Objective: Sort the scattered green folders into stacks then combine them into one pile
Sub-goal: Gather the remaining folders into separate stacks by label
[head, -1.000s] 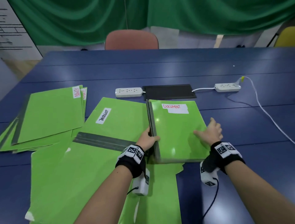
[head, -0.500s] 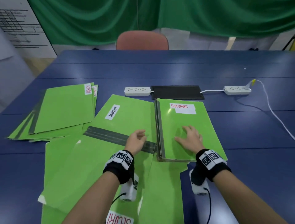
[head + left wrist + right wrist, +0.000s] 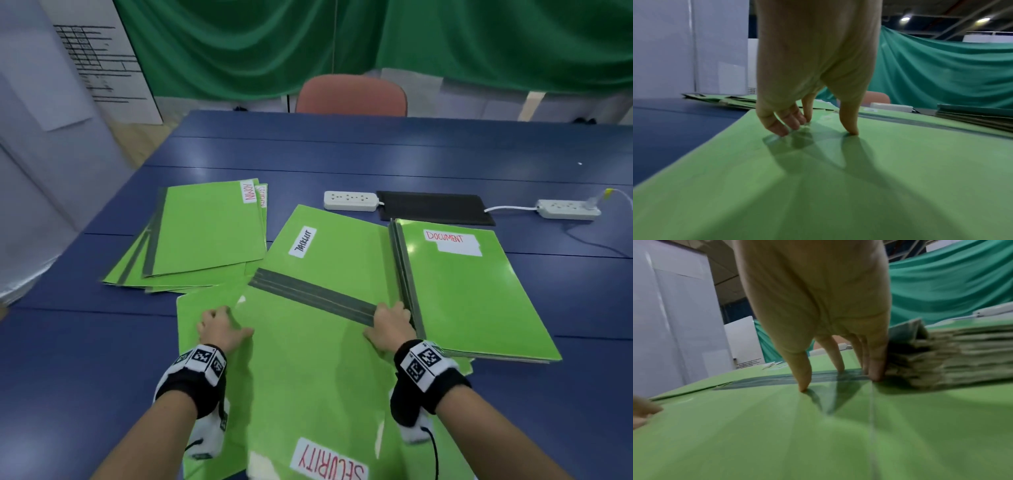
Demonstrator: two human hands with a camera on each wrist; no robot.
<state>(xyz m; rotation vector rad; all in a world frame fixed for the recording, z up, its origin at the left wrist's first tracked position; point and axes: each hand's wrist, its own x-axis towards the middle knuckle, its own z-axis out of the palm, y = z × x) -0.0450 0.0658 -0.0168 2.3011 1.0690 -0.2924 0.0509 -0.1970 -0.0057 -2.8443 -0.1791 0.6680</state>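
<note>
A green folder labelled SECURITY [image 3: 308, 383] lies in front of me over other loose green folders. My left hand [image 3: 222, 327] rests near its far left corner; in the left wrist view the left hand [image 3: 818, 131] has bent fingertips and a spread thumb touching the green surface. My right hand [image 3: 388, 325] presses its fingertips [image 3: 803, 386] on the folder's dark spine strip, right beside the thick DOCUMENT stack [image 3: 472, 294]. A folder labelled JADWAL [image 3: 329, 250] lies behind it. A fanned stack topped ADMIN [image 3: 205, 233] sits at the left.
Two white power strips [image 3: 351, 200] [image 3: 567, 209] and a black mat [image 3: 433, 207] lie behind the folders on the blue table [image 3: 376, 150]. A red-brown chair [image 3: 351, 96] stands at the far edge. A white cable [image 3: 616, 195] runs off to the right.
Both hands left the DOCUMENT stack and moved left onto the SECURITY folder. The left hand went to its far left corner, the right to its spine beside the stack.
</note>
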